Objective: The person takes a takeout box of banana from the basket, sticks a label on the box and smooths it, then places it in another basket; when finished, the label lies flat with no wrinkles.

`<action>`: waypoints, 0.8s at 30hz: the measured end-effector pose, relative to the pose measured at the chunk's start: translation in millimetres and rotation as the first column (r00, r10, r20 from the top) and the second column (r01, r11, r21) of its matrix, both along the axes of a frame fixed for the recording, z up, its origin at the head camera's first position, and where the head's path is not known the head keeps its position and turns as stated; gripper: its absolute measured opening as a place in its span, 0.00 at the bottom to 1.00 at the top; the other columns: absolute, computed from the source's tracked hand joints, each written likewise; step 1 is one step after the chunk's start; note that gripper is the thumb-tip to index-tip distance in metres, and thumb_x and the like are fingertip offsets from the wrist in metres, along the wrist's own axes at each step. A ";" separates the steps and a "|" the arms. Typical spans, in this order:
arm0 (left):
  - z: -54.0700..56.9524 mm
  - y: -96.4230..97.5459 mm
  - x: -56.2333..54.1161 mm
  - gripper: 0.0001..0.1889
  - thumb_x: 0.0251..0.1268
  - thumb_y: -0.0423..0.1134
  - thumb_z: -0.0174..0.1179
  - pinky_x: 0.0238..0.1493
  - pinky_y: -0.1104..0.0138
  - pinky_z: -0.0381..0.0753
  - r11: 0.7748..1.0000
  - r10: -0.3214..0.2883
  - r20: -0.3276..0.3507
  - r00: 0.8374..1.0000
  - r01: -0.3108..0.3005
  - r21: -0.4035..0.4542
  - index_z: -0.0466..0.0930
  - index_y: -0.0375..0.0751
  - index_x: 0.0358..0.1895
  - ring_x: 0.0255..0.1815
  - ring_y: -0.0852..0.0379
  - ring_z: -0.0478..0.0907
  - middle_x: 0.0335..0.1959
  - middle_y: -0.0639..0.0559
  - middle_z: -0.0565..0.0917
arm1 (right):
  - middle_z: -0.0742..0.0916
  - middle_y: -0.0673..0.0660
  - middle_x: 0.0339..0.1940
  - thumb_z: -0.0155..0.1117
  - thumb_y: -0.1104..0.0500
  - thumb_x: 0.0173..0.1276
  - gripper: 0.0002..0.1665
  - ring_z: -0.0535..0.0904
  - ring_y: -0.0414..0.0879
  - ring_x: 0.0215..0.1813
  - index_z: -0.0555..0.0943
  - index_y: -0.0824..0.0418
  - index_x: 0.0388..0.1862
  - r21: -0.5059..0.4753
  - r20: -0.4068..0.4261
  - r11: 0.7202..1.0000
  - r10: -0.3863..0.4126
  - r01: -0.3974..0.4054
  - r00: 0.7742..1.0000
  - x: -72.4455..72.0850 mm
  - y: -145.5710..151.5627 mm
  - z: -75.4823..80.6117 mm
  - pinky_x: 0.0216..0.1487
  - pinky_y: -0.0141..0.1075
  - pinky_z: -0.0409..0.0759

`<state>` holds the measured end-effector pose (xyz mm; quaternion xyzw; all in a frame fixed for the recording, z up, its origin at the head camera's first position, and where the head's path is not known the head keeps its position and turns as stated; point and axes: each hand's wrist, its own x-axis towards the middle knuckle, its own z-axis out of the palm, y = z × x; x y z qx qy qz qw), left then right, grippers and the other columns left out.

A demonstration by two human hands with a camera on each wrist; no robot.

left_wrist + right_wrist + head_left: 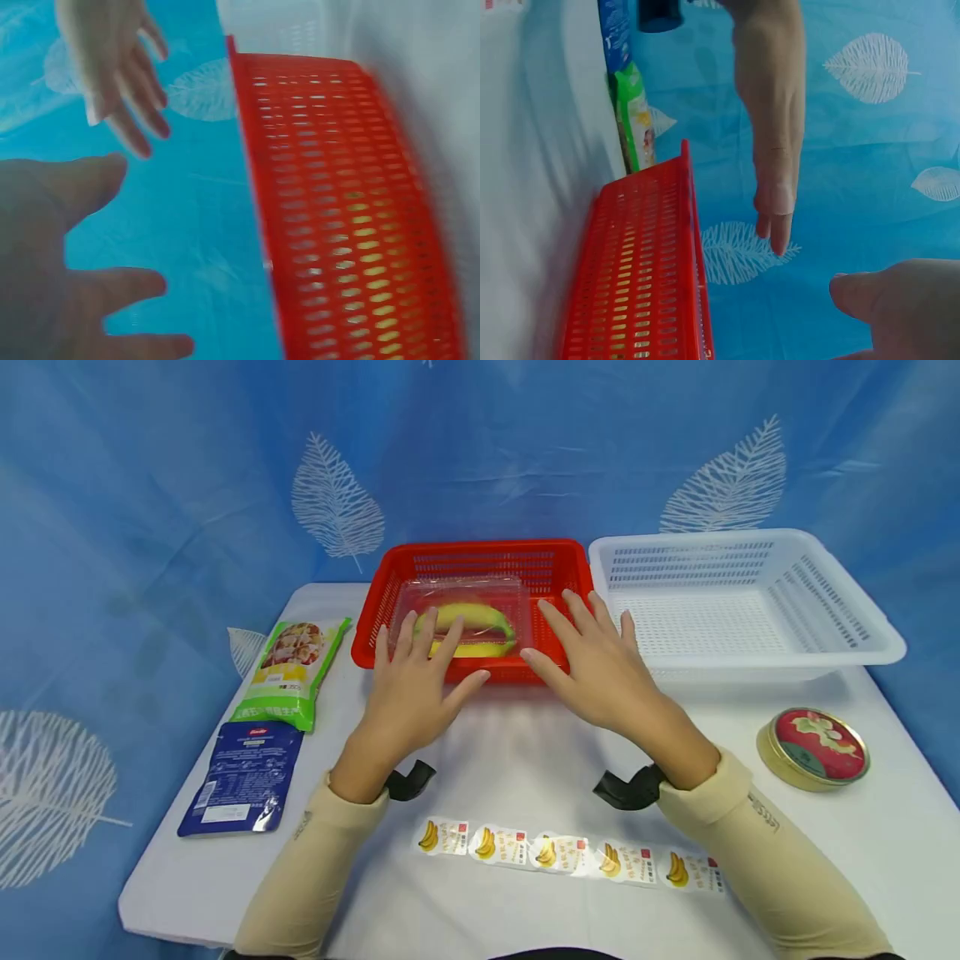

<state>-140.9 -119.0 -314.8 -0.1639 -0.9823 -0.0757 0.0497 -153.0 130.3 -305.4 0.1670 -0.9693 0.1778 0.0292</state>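
Both hands hover over the front of a red basket (pixel 480 670), fingers spread and holding nothing. My left hand (pixel 412 693) is above its left front part; my right hand (pixel 600 668) is above its right front corner. Inside the basket lies a clear plastic box (pixel 517 602) with yellow-green bananas (pixel 472 614) in it. The left fingers partly cover the box in the head view. In the left wrist view the basket wall (pixel 300 172) stands below the hands, apart from the fingers. The right wrist view also shows a gap between the hands and the basket (pixel 652 247).
A white basket (pixel 697 618) adjoins the red one on the right. A round red-topped tin (pixel 817 747) sits at the right. At left lie a green snack bag (pixel 288 668) and a dark blue pouch (pixel 243 777). A strip of banana stickers (pixel 558 853) lies in front.
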 end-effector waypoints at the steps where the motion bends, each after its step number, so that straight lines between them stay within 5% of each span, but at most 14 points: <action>1: -1.9 -1.4 -1.2 0.43 0.72 0.68 0.50 0.76 0.37 0.36 1.000 -0.002 -0.019 1.000 0.003 0.022 0.51 0.53 0.83 0.82 0.37 0.44 0.83 0.40 0.51 | 0.56 0.65 0.83 0.50 0.31 0.75 0.47 0.44 0.68 0.82 0.56 0.53 0.84 -0.012 -0.002 1.000 0.008 -0.008 1.000 -3.0 -1.0 0.9 0.73 0.71 0.40; 5: -10.1 -8.6 -6.3 0.38 0.72 0.60 0.56 0.75 0.37 0.47 0.987 -0.010 -0.184 0.983 0.039 0.156 0.64 0.46 0.79 0.76 0.39 0.61 0.74 0.39 0.68 | 0.59 0.65 0.82 0.55 0.37 0.76 0.45 0.53 0.66 0.81 0.57 0.54 0.84 -0.094 0.008 0.995 0.030 -0.029 1.000 -14.0 -4.6 0.9 0.74 0.65 0.53; 10: -20.5 -22.3 -11.1 0.30 0.70 0.52 0.62 0.68 0.40 0.63 0.933 0.036 -0.345 0.938 0.092 0.348 0.74 0.41 0.70 0.62 0.42 0.74 0.58 0.40 0.80 | 0.65 0.65 0.79 0.56 0.48 0.79 0.40 0.62 0.62 0.78 0.57 0.58 0.83 -0.155 0.021 0.986 0.060 -0.056 0.998 -26.2 -9.1 -6.0 0.73 0.59 0.62; 16: -32.0 -43.2 -14.0 0.30 0.70 0.50 0.62 0.55 0.45 0.71 0.900 0.109 -0.316 0.942 0.042 0.435 0.74 0.40 0.70 0.55 0.43 0.71 0.54 0.39 0.76 | 0.69 0.63 0.78 0.58 0.51 0.78 0.40 0.65 0.60 0.77 0.57 0.59 0.83 -0.138 0.063 0.989 0.058 -0.049 0.996 -38.5 -17.4 -12.2 0.74 0.57 0.62; 24: -49.1 -68.0 -17.1 0.32 0.72 0.54 0.60 0.49 0.49 0.73 0.836 0.299 -0.235 0.925 -0.135 0.532 0.70 0.41 0.72 0.52 0.42 0.67 0.51 0.37 0.70 | 0.68 0.64 0.75 0.58 0.41 0.75 0.45 0.73 0.63 0.67 0.54 0.50 0.84 -0.105 0.193 0.993 -0.024 0.045 0.981 -62.1 -30.6 -16.6 0.65 0.63 0.71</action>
